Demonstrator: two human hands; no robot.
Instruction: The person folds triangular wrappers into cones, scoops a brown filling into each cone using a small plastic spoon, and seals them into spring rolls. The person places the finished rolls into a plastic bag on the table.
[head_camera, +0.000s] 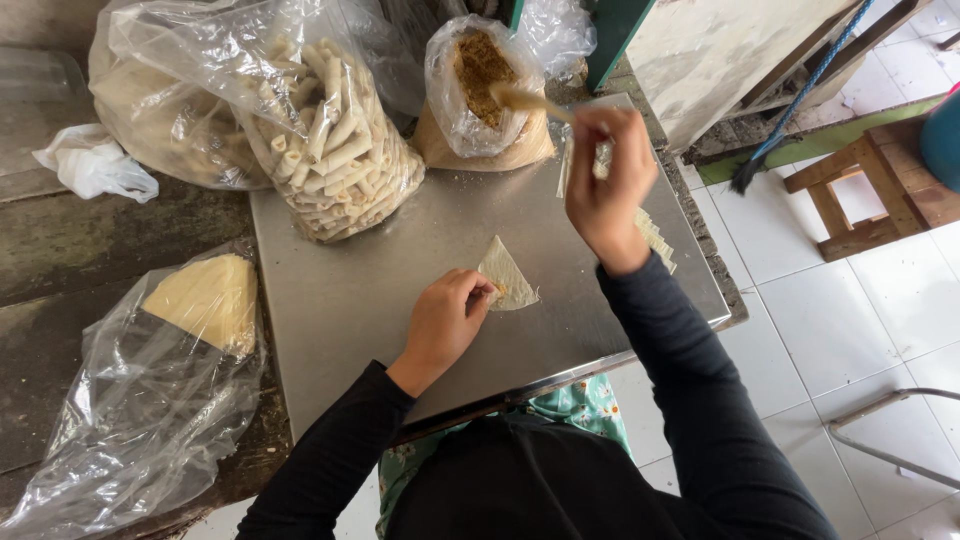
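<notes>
My left hand (447, 318) presses its fingertips on the near corner of a thin pale triangular pastry sheet (509, 272) lying flat on the steel table top (340, 290). My right hand (606, 178) is raised above the table's far right, gripping the handle of a wooden spoon (522, 98) whose bowl reaches to a clear bag of brown crumbly filling (482, 68). A small stack of more pastry sheets (656, 240) lies just right of my right wrist, partly hidden by it.
A large clear bag of finished rolled pastries (335, 150) stands at the table's far left. Another bag with pale flat sheets (205, 300) lies on the dark bench at left. A wooden stool (875, 185) and a broom (775, 130) stand on the white tiled floor at right.
</notes>
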